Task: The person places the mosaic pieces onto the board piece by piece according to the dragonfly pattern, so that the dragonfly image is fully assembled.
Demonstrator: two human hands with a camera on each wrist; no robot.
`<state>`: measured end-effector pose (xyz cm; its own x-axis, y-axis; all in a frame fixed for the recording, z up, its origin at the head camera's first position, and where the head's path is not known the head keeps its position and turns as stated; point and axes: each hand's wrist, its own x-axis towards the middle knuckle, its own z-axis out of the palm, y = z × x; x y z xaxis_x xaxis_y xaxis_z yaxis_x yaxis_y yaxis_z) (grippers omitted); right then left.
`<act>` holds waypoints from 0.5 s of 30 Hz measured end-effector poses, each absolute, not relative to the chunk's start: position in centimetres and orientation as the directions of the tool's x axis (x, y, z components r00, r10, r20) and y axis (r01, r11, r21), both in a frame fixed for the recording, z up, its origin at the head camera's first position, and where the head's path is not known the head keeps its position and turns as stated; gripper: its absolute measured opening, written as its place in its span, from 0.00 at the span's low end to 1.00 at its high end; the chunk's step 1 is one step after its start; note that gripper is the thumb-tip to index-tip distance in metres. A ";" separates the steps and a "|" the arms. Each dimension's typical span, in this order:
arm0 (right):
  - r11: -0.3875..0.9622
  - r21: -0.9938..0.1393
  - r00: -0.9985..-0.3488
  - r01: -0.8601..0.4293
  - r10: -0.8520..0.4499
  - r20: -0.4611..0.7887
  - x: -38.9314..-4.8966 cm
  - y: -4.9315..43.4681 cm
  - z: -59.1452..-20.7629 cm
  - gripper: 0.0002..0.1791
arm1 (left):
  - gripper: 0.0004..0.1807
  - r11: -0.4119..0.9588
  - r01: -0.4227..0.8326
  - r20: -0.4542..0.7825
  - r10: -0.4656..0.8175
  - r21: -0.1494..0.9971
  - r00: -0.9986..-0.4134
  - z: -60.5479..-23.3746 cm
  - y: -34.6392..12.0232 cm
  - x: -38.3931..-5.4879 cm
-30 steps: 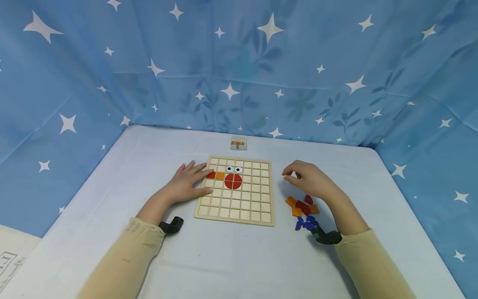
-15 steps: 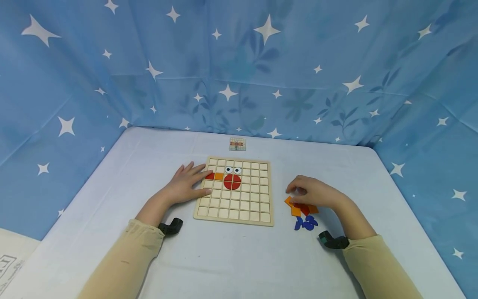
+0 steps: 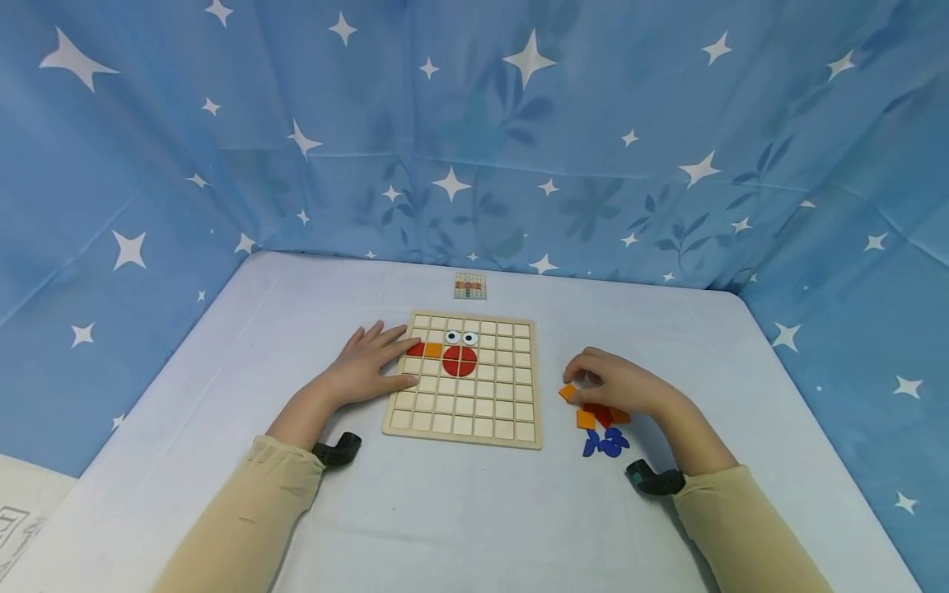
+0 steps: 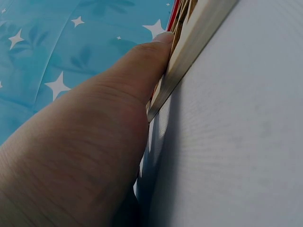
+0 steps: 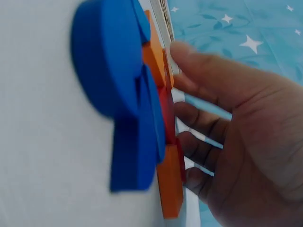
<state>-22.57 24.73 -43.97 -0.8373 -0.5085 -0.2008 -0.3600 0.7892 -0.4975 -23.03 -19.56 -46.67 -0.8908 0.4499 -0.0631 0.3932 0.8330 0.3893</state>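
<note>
My left hand [image 3: 363, 365] rests with fingers spread over the left edge of a wooden grid board [image 3: 463, 442]. In the left wrist view, its thumb [image 4: 142, 66] lies against the board's rim. Under the fingertips is a red piece [image 3: 416, 350], beside an orange square tile [image 3: 433, 350]. Red quarter pieces [image 3: 460, 361] form a circle below two eye pieces [image 3: 461, 338]. To the board's right, my right hand [image 3: 619, 383] pinches another orange square tile [image 3: 567, 393] between thumb and index finger, over the loose pile. The hand covers part of the red pieces [image 3: 599, 413].
Blue curved pieces [image 3: 612, 445] lie at the near side of the pile, by an orange square [image 3: 586, 420]. A small picture card [image 3: 470, 286] sits beyond the board. A starry blue curtain [image 3: 474, 165] borders the white table [image 3: 445, 519].
My right hand came down from above the pile onto the tiles, and the orange square tile has shifted slightly left and away. My left hand has stayed on the board.
</note>
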 end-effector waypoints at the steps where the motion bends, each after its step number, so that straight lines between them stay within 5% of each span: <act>1: 0.787 -0.499 -0.836 -0.364 -0.512 -0.198 -22.6 24.8 -44.0 0.15 | 0.43 0.833 0.394 -0.062 0.451 0.389 -0.891 -46.7 -19.6 -23.0; 15: 0.785 -0.512 -0.856 -0.350 -0.490 -0.166 -22.8 24.8 -44.6 0.16 | 0.41 0.834 0.401 -0.051 0.451 0.380 -0.891 -46.9 -19.6 -23.0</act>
<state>-22.79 24.84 -44.59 -0.8559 -0.4898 -0.1660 -0.3497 0.7846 -0.5119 -23.02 -19.59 -46.87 -0.8909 0.4515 -0.0505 0.4009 0.8336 0.3801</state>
